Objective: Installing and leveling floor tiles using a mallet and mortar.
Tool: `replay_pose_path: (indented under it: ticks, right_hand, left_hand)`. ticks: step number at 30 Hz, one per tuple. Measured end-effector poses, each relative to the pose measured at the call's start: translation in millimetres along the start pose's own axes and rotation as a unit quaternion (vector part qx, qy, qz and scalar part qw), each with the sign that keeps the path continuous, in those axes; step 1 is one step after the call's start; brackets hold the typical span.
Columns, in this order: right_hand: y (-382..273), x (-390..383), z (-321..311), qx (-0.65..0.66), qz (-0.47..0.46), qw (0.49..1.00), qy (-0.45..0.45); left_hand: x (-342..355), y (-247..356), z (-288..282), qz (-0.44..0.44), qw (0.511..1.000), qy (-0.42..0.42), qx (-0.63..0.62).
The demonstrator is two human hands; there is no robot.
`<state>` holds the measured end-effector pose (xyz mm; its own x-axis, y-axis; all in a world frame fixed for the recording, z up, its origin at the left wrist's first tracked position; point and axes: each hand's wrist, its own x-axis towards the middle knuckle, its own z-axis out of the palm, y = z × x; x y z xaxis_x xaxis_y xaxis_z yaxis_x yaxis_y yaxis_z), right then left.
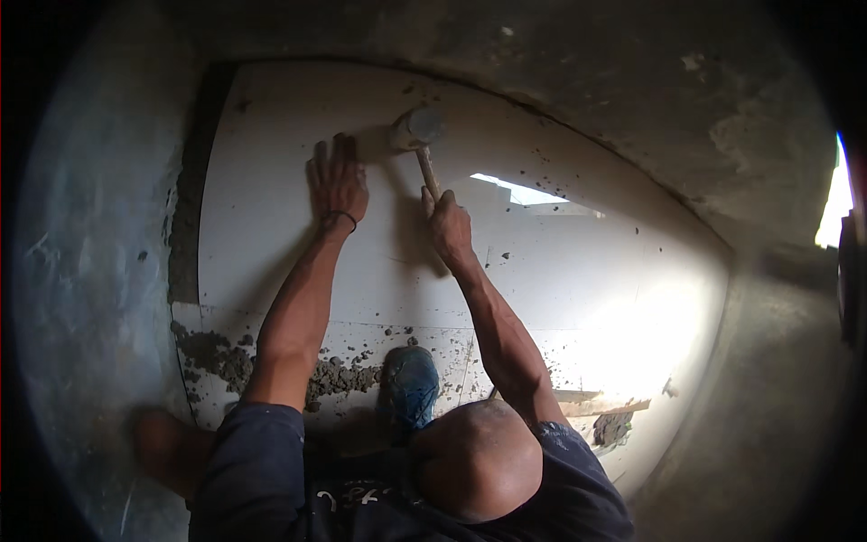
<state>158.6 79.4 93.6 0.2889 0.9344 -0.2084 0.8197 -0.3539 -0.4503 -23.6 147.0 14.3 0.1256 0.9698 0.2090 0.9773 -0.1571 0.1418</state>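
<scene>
You have one large white tile [298, 163] under you, and everything here sits around it: one rubber mallet [417, 135], two hands, one blue shoe [408, 387], and several loose clumps of grey mortar [336, 375]. Your left hand [337, 182] lies flat on the tile's upper middle, fingers spread and pressed to the surface, a dark band round the wrist. Your right hand [448, 224] is just to the right of it, closed round the wooden handle of the mallet, whose grey head rests on or just above the tile near its far edge; contact cannot be told. No container shows; the mortar lies loose, heaped along the tile's near edge on a second, spattered tile [433, 348], and a strip of it [188, 217] runs along the big tile's left edge. The shoe stands at that near joint, beside the heap. The big tile's far edge meets a rough grey wall [632, 99], and its left edge stops short of another grey wall [90, 271], with only the mortar strip between. To the right of the hands the white surface runs open and bright, speckled with small crumbs, as far as a scrap of board [591, 406] near the lower right.
</scene>
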Motion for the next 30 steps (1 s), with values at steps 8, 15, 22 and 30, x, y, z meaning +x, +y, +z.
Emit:
replay_pose_path:
  ticks: [8, 15, 22, 30]
  right_hand:
    - [45.0, 3.3, -29.8, 0.17, 0.05, 0.983, 0.047]
    - [69.9, 23.3, -31.4, 0.071, -0.019, 0.996, 0.05]
    - [78.8, 20.6, -40.0, 0.074, 0.02, 0.995, 0.071]
    - [99.5, 4.3, -37.5, 0.158, 0.031, 0.981, 0.107]
  left_hand:
    - [19.4, 47.4, -0.1, 0.004, 0.996, -0.07, 0.048]
    - [40.3, 93.3, 43.3, 0.008, 0.998, -0.026, 0.056]
    - [42.2, 92.6, 40.3, 0.037, 0.997, -0.026, 0.061]
    - [40.7, 93.7, 41.7, 0.03, 0.991, -0.07, 0.111]
